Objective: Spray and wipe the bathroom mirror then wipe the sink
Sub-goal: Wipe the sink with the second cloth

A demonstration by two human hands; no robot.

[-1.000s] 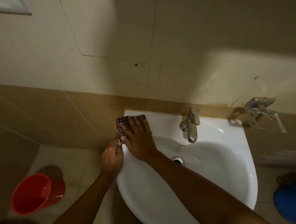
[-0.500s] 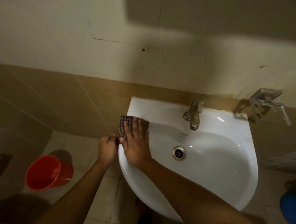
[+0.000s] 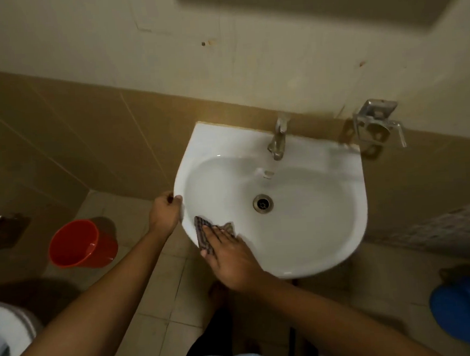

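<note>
- Seen from above, the white sink [image 3: 309, 228] is fixed to the tan tiled wall [image 3: 86, 138], with its drain [image 3: 263, 203] near the middle of the bowl and the metal tap [image 3: 278, 140] at the back rim.
- Right hand [image 3: 229, 257]: lies flat, fingers extended, pressing a dark checked cloth [image 3: 203, 233] onto the front-left rim of the sink; the cloth shows beyond the fingertips and along the thumb side.
- Left hand [image 3: 165, 210]: curled around the outer left edge of the sink, just beside the cloth but apart from it.
- Metal holder [image 3: 377, 123]: mounted on the wall to the right of the tap, near the sink's back corner.
- Red bucket [image 3: 80, 244]: stands on the tiled floor to the left of the sink, well apart from it.
- Blue bucket [image 3: 465, 311]: stands on the floor at the lower right, partly cut off by the frame edge.
- Mirror: outside the frame.
</note>
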